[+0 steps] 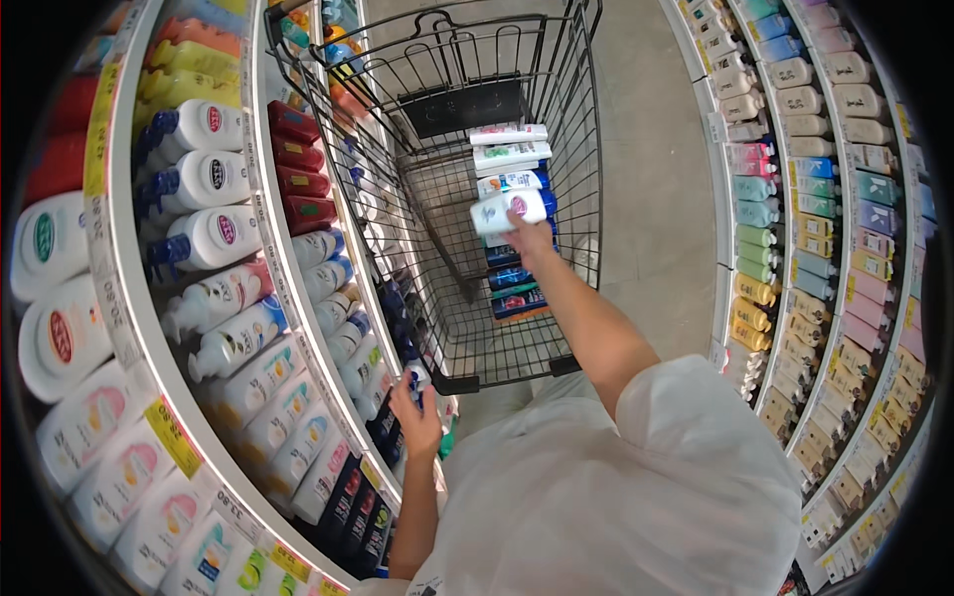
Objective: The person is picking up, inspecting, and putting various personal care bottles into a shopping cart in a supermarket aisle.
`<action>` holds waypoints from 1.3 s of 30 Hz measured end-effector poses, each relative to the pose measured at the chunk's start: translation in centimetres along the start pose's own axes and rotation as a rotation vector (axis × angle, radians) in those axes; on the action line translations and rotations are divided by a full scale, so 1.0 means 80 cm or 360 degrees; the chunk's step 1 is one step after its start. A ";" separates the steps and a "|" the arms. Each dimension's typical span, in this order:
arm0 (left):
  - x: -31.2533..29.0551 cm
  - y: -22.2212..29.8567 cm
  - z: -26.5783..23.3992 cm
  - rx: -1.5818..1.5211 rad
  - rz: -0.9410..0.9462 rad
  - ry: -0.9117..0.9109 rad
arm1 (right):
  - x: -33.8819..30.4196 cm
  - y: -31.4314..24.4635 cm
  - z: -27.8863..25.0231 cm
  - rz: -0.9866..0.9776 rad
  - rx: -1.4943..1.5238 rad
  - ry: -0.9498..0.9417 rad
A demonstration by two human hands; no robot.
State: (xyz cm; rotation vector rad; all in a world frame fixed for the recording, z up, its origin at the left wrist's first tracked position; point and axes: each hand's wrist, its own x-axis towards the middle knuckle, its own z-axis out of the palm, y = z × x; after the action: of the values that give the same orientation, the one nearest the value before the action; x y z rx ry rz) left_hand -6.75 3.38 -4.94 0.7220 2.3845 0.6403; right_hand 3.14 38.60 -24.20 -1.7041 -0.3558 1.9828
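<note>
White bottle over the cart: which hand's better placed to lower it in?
Right, I'd judge: the right hand grips the white bottle, above the row of bottles in the cart. The left hand is outside the cart, beside the shelves.

Cart between shelves; bottles inside

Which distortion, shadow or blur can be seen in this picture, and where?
Head view: strong fisheye bending, the left shelf rails bowing, the corners black; head view: gentle shading in the folds of the white short-sleeved shirt; head view: the white toiletry bottle in the right hand looks slightly soft, though whether motion or focus causes it, I cannot tell.
</note>
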 end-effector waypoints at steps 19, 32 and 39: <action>0.006 0.003 0.015 -0.0590 -0.0534 -0.0212 | 0.074 -0.004 0.023 0.0189 0.0169 0.0224; -0.014 -0.035 0.011 -0.0500 -0.0532 -0.0283 | 0.103 -0.028 0.015 0.0112 -0.0338 0.0160; -0.001 0.008 -0.035 -0.0481 -0.0215 0.0038 | 0.011 0.012 0.004 0.0016 -0.0964 -0.0307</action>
State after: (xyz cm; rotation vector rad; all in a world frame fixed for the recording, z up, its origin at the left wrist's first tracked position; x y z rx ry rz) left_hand -8.24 3.01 -2.52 0.4224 2.2648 0.9282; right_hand 2.54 38.31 -25.37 -1.8454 -1.1111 2.1925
